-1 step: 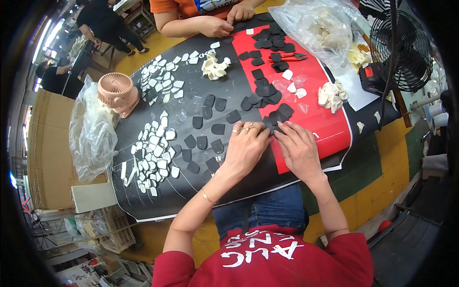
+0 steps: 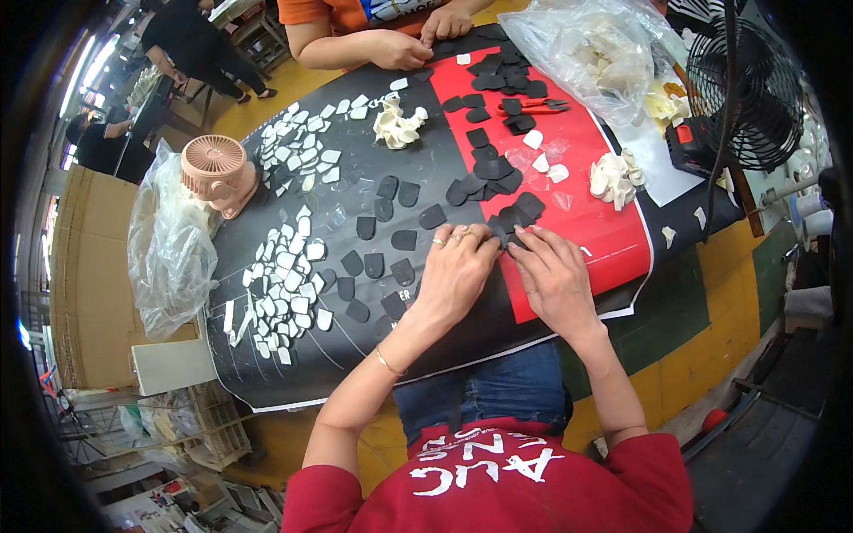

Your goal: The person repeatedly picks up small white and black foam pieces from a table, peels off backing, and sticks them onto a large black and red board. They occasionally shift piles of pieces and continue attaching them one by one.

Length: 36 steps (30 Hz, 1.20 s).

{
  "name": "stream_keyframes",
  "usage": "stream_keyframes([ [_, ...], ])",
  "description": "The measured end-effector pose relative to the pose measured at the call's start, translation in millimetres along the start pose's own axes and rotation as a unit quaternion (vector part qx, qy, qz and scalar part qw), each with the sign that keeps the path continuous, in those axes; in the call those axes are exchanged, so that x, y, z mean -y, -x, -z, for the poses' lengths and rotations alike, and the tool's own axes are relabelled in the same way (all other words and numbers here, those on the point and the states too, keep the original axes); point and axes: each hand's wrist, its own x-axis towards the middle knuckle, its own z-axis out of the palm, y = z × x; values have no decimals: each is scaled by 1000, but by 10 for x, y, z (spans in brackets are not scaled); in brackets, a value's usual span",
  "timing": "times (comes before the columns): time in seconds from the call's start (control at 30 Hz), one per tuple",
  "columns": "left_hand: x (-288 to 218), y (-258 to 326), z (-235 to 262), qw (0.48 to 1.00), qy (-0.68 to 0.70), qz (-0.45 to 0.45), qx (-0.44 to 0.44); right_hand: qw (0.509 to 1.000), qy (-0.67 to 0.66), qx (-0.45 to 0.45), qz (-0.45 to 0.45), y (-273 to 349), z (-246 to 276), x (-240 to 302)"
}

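Observation:
My left hand (image 2: pixel 455 277) and my right hand (image 2: pixel 556 281) meet at the boundary between the table cover's black and red areas. Their bent fingertips pinch a small black patch (image 2: pixel 503 234), mostly hidden by the fingers. Just beyond the fingertips lies a small pile of black patches (image 2: pixel 528 206), each with one rounded end. Several more black patches (image 2: pixel 404 240) are scattered beside and beyond my left hand. Further left is a heap of white-faced patches (image 2: pixel 286 275) of similar shape.
A pink fan (image 2: pixel 213 169) stands at the left edge, beside a clear plastic bag (image 2: pixel 169 258). Crumpled off-white scraps (image 2: pixel 615 178) lie on the red area, with red-handled pliers (image 2: pixel 538 106) further back. Across the table, a co-worker's hands (image 2: pixel 402 50) work. A black fan (image 2: pixel 745 93) stands at right.

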Motion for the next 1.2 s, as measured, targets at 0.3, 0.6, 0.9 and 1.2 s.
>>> stream_keyframes([
  [0.3,147,-21,112,957,184,184,-130,1000,24,8,-2,-15,26,17],
  [0.6,-40,200,240,970,45,237,-13,998,-48,-38,-14,-38,50,-21],
  [0.9,37,-237,-8,1000,16,12,-14,997,-8,-40,-67,-84,30,-15],
  [1.2,188,-411,-126,986,144,76,28,996,84,-3,1,-77,17,12],
])
